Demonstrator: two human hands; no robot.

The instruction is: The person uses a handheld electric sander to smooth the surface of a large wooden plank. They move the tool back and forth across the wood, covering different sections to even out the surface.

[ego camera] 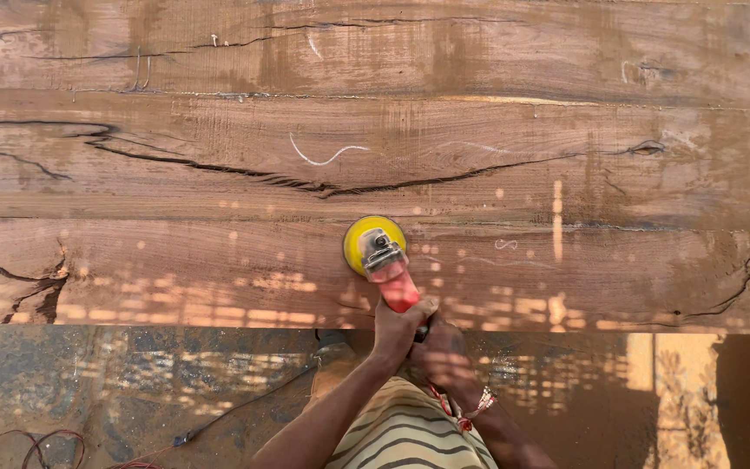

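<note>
A red angle grinder (390,276) with a yellow sanding disc (358,236) rests on the nearest of three wide, cracked wooden planks (219,269). My left hand (399,328) grips the grinder's red body from the near side. My right hand (443,354) holds the tool's rear end just behind the left hand; a beaded bracelet sits on that wrist. The disc lies flat on the plank near its front edge.
Long dark cracks run across the middle plank (305,184) and at the near plank's left end (36,291). White chalk marks show on the wood. A cable (236,408) and red wire loops (28,445) lie on the ground below the planks.
</note>
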